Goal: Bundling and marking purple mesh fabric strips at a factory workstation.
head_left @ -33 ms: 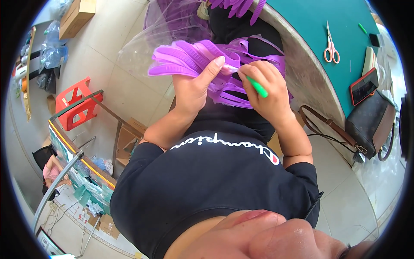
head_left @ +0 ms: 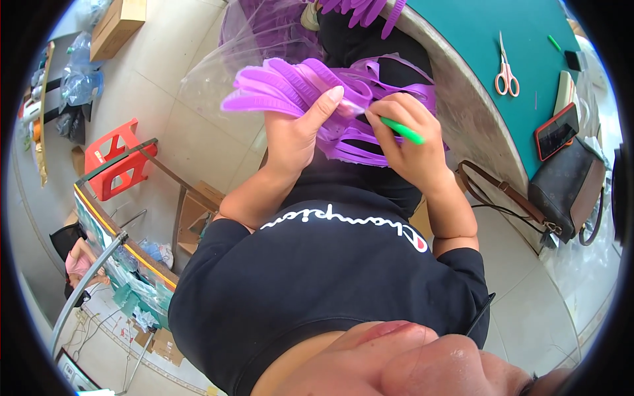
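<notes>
A fanned bundle of purple ribbed rubber straps [head_left: 281, 89] is gripped in my left hand [head_left: 294, 138], with its thumb pressed along the top. My right hand [head_left: 415, 135] is closed around a slim tool with a bright green handle [head_left: 404, 131]. The tool's working end is hidden by my fingers, close to the pale pinkish end of the bundle. More purple looped pieces [head_left: 356, 150] lie across my lap under both hands. Further purple straps [head_left: 363, 10] hang over the edge of the green-topped table [head_left: 456, 20].
Scissors [head_left: 506, 76], a phone in a red case [head_left: 557, 132] and a small green stick [head_left: 555, 43] lie on the table. A dark handbag [head_left: 568, 188] is at right. Clear plastic with purple pieces [head_left: 264, 33] sits ahead. A red stool [head_left: 122, 158] stands left; a person [head_left: 80, 257] sits beyond.
The strap bundle in my left hand has shifted slightly left and up. The green handle in my right hand has swung a little to the right.
</notes>
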The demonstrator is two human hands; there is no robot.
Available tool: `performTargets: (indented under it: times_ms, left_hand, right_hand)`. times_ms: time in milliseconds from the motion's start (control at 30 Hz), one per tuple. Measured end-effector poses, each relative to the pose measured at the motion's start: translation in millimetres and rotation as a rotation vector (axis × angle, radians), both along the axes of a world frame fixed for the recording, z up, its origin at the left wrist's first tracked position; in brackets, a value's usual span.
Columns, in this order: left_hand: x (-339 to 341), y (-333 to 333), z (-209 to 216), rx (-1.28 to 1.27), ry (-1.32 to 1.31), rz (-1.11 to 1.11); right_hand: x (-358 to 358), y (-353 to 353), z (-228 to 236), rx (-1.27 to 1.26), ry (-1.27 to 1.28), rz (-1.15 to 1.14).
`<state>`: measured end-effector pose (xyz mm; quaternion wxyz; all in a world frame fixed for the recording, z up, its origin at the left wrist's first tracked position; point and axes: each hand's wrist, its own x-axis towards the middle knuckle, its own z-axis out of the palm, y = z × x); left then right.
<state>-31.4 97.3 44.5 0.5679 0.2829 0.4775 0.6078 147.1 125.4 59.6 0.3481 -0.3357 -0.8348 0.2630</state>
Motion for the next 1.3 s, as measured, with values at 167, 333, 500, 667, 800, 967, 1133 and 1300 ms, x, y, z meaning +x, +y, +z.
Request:
performTargets:
  times_ms: [167, 333, 500, 667, 800, 967, 1133, 1300]
  left_hand:
    - [-7.8, 2.1, -1.9, -0.052, -0.174, -0.134]
    - [1.6, 0.3, -0.4, -0.03, -0.092, -0.093]
    - [-5.7, -1.7, -45.1, 0.123, 0.367, -0.048]
    - [-5.3, -2.5, -62.1, 0.115, 0.301, 0.024]
    - [-40.8, -13.8, -100.4, -0.151, 0.08, -0.015]
    - [-67.4, -23.4, -107.8, -0.421, -0.168, -0.104]
    - [-113.2, -14.5, -92.4, -0.81, 0.343, -0.208]
    - [-16.2, -0.3, -36.9, 0.361, 1.169, -0.211]
  right_hand:
    - [6.3, 0.3, -0.1, -0.507, 0.554, -0.121]
    - [-15.5, 8.8, -12.1, -0.713, 0.52, -0.042]
    - [8.2, 10.1, 2.5, -0.764, 0.913, 0.093]
    - [55.2, 17.5, 21.6, -0.825, 1.123, 0.11]
    - [85.9, 22.7, 26.2, -0.93, 1.383, 0.147]
    - [95.0, 22.9, 28.4, -0.822, 1.347, 0.114]
    - [85.8, 18.9, 21.2, -0.763, 1.274, 0.164]
    - [67.5, 15.4, 17.1, -0.709, 1.163, 0.169]
